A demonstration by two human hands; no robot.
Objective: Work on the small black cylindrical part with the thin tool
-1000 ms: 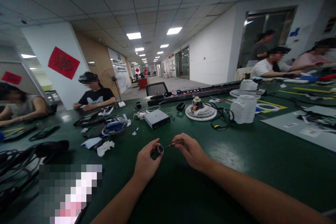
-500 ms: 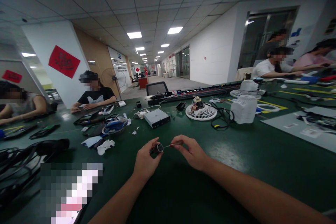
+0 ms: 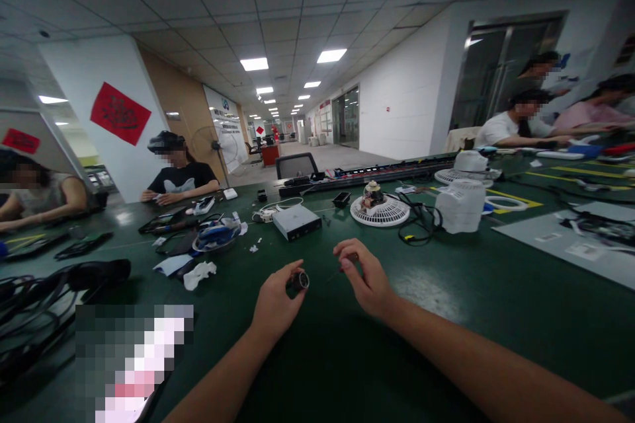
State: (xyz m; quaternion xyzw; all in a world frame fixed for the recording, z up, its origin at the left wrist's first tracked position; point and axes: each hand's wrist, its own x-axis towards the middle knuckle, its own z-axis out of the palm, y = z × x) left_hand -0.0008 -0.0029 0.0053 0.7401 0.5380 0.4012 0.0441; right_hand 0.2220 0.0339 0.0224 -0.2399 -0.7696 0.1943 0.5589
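My left hand point(image 3: 276, 299) is closed round a small dark cylindrical part point(image 3: 300, 280) with a pale rim, its round end turned to the right. To the right of it, my right hand point(image 3: 366, 279) pinches a small screwdriver point(image 3: 351, 258). Its thin shaft points down and left, apart from the cylindrical part. Fingers cover most of the handle. Both hands are raised over the green table point(image 3: 317, 357). A silver and black box-shaped drive point(image 3: 296, 222) lies beyond them.
Past my right hand stand a white round fan-like grille point(image 3: 380, 210) with a motor on it and a white plastic housing point(image 3: 461, 206). Black cables point(image 3: 99, 277), a crumpled tissue point(image 3: 200, 275) and a blue item point(image 3: 218, 232) lie to the left. Other people sit around the table.
My right hand has drawn back slightly to the right and turned, taking the screwdriver's tip away from the cylindrical part. My left hand has stayed almost still.
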